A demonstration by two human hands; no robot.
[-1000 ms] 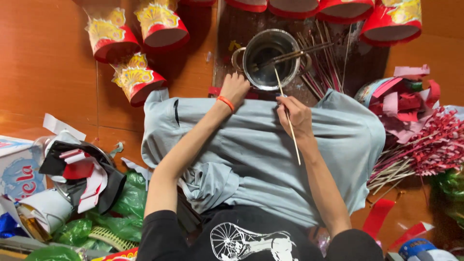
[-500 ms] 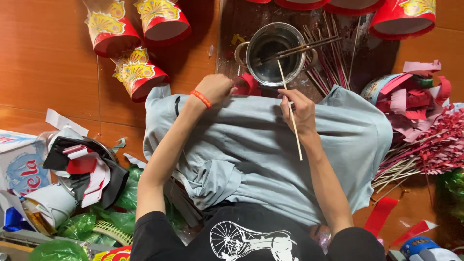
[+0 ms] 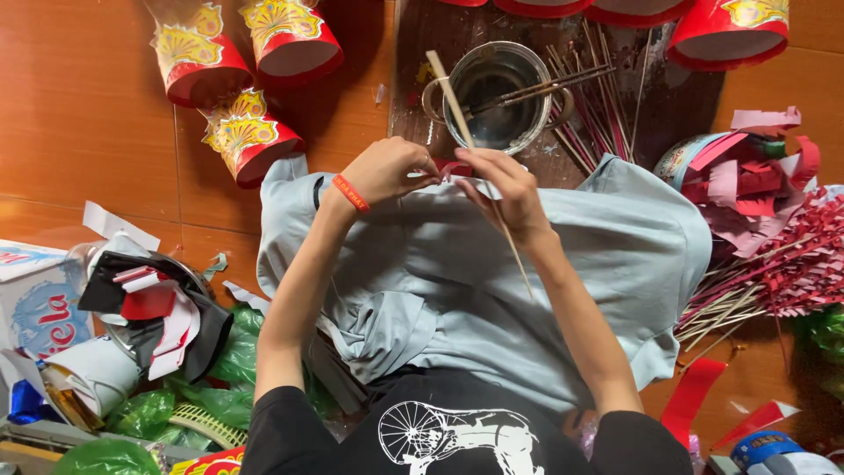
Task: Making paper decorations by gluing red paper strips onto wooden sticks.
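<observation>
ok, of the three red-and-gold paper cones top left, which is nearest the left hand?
The lowest cone, lying tilted by the grey cloth's corner, closest to the left hand. The other two lie farther up, towards the frame's top edge.

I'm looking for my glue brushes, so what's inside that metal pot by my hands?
Inside the metal pot, a few thin dark sticks rest across the rim. The bottom looks dark; whether it holds liquid cannot be told. A pale stick crosses its left side.
</observation>
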